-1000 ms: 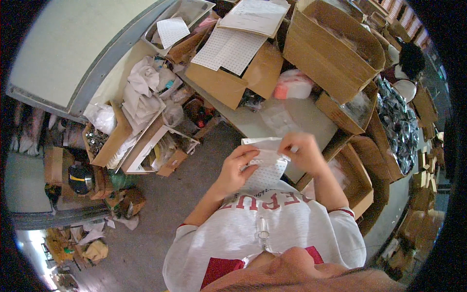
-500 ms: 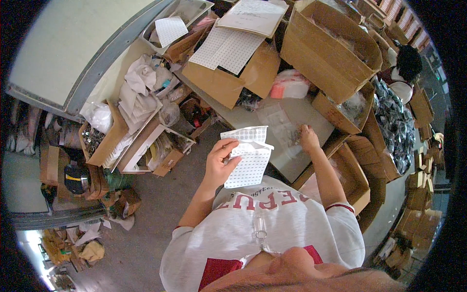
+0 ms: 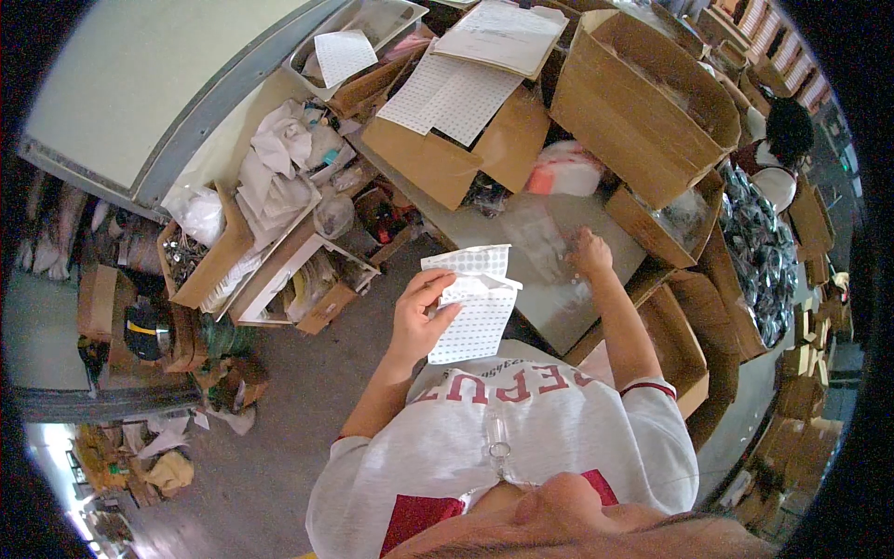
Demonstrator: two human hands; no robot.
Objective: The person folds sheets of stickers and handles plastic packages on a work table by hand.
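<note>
In my left hand (image 3: 421, 315), a folded white sheet of stickers (image 3: 473, 324) is pinched between thumb and fingers, held upright in front of my shirt. Rows of small dark marks cover its lower part, and grey round dots run along its top fold. My right hand (image 3: 593, 253) reaches over the grey tabletop (image 3: 568, 320), fingers curled down at the edge of some clear plastic bags (image 3: 537, 238). Whatever lies under those fingertips is too small to make out. Beyond the bags sits a bundle of clear and pink-red plastic bags (image 3: 565, 169).
An open cardboard box (image 3: 643, 102) stands at the far right of the table. More sticker sheets (image 3: 452, 98) lie on a carton (image 3: 456, 163) at the back. Boxes of papers (image 3: 303, 279) stand left. Black packets (image 3: 759, 252) fill a right-hand box, near another person (image 3: 787, 130).
My right hand has shifted slightly away from me over the clear bags, its fingers curling down. The left hand keeps the sheet nearly still. The surroundings slide a little rightward in view.
</note>
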